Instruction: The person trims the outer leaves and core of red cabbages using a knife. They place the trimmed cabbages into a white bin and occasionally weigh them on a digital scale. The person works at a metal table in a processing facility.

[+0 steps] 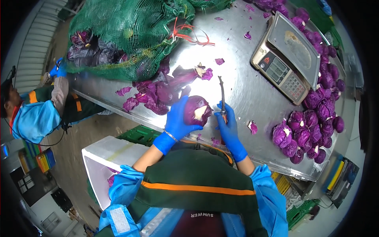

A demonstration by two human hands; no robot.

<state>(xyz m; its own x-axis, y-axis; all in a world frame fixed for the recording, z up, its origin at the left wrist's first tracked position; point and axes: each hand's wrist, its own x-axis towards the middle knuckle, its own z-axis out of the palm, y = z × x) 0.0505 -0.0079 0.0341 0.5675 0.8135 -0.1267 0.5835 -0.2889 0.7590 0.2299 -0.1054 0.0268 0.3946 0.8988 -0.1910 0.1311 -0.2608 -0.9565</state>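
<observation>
My left hand (176, 120), in a blue glove, grips a red cabbage (197, 111) from its left side. The cabbage's pale cut stem faces up. In my right hand (229, 126), also gloved in blue, is a knife (222, 94) with a narrow dark blade pointing away from me. Its handle is mostly hidden by my fingers. The blade stands apart from the cabbage, to its right. Loose purple outer leaves (157, 96) lie on the steel table (204, 56) just beyond my left hand. A leaf scrap (252, 127) rests right of my right hand.
A green mesh sack (127, 38) of cabbages sits at the far left, tied with red string (192, 35). A digital scale (284, 65) stands at right, beside piled red cabbages (308, 130). Left of me are a white foam box (115, 154) and a co-worker (38, 112).
</observation>
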